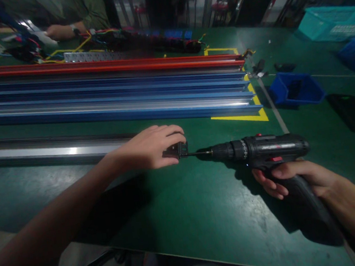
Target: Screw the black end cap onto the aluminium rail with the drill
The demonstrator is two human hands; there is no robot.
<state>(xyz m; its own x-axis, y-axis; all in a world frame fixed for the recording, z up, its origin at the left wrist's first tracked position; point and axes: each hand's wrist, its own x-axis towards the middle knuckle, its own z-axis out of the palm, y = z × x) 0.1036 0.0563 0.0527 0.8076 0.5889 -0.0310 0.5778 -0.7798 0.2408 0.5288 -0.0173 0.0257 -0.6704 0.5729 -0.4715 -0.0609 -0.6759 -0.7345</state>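
Note:
My right hand (290,178) is wrapped round the grip of a black cordless drill (271,148), which lies level and points left. Its long thin bit (200,152) reaches a small black end piece (181,149) at the end of a dark and silver metal profile (55,152). Around that end my left hand (153,147) is closed, with the fingers over the top and the thumb below. The palm hides how the end piece and the profile meet.
Beyond lie several blue profiles (129,93) and a red one (126,65). A blue bin (298,88), a dark phone-like slab (353,112) and a teal crate (334,23) are at right. At the back left, another person's hand (60,32) is near wiring (103,35).

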